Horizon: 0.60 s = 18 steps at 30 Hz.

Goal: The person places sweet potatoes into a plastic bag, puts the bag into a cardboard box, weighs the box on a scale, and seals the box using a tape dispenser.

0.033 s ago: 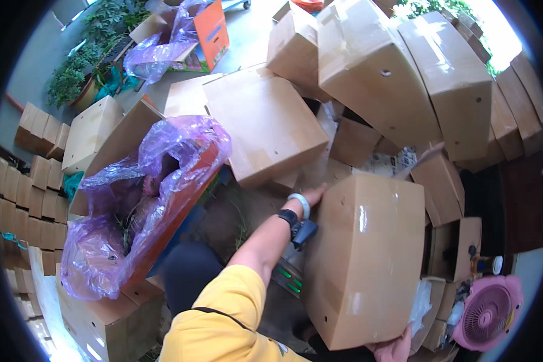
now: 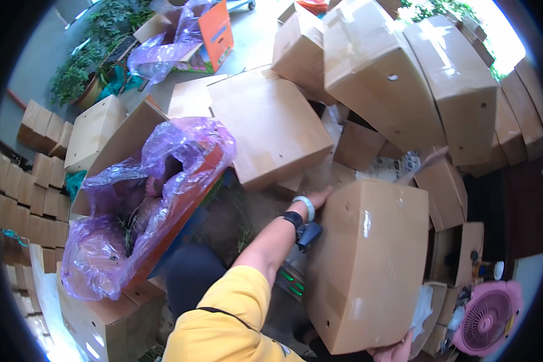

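Pale, smooth floor (image 2: 250,39) at the top, white daylight (image 2: 505,39) glaring at upper right, sunlit green foliage (image 2: 437,8) beside it, leafy potted plant (image 2: 69,83) at upper left, pink electric fan (image 2: 487,318) at lower right, dark reddish-brown panel (image 2: 525,205) above the fan.

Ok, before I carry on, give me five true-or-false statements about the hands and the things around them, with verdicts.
1. The left hand is beside the upper left of the front box. True.
2. The right hand is at that box's lower edge. True.
3. The left wrist is bare. False: it wears a pale bracelet and a black band.
4. Nothing pink is in view. False: a pink fan is at right.
5. Purple plastic shows at left. True.
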### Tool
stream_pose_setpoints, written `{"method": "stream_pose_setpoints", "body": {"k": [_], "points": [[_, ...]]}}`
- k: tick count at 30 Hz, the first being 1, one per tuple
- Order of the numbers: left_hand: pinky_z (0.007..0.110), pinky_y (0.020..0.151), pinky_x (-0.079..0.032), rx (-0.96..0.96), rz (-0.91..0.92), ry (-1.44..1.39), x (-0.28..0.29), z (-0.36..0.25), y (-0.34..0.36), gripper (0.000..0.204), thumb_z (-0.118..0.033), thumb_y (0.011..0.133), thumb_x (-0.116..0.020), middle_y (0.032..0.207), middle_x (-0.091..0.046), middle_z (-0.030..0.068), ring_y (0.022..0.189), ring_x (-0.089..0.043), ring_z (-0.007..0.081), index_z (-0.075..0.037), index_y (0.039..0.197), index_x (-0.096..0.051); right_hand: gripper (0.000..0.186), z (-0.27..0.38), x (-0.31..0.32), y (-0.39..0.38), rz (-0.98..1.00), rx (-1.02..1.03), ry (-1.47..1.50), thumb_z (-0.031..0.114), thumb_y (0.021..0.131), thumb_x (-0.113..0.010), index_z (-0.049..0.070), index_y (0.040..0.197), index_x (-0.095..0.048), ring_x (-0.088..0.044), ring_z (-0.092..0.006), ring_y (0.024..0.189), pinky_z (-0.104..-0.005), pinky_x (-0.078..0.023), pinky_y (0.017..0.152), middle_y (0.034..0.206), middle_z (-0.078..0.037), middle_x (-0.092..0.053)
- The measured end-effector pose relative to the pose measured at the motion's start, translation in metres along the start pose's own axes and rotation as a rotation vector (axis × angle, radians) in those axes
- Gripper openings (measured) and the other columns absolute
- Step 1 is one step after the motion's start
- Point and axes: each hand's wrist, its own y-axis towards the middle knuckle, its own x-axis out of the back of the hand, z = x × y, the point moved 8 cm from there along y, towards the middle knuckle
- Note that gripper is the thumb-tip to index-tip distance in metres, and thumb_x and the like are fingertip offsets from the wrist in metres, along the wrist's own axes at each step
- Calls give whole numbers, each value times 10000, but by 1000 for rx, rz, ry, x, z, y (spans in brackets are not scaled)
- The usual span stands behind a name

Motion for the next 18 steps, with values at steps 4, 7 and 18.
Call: {"method": "stream_pose_setpoints", "body": {"k": [4,7,18], "points": [[369,963,-401,7,247,-79,-33,0,14,560,-468,914,-452,1209,-606,171,1122,-565,304,7,1167,-608,648,3,11,5,-66,34,40,617,928,-295,185,1407,-353,-428,-337,1242,-552,-417,944,1413,-103,-409],[362,936,-426,-123,300,371,-40,-15,25,457,-407,908,-453,1149,-641,146,1064,-601,296,-39,1090,-654,659,13,14,11,-104,153,16,605,929,-330,151,1405,-360,-422,-311,1257,-503,-411,986,1429,-106,-389],[366,743,-482,32,-74,16,3,27,-18,318,-248,825,-548,967,-685,171,844,-657,274,25,920,-680,448,49,26,27,-41,230,-331,331,929,-482,81,1297,-429,-518,-242,1102,-383,-478,887,1263,-134,-478]]}}
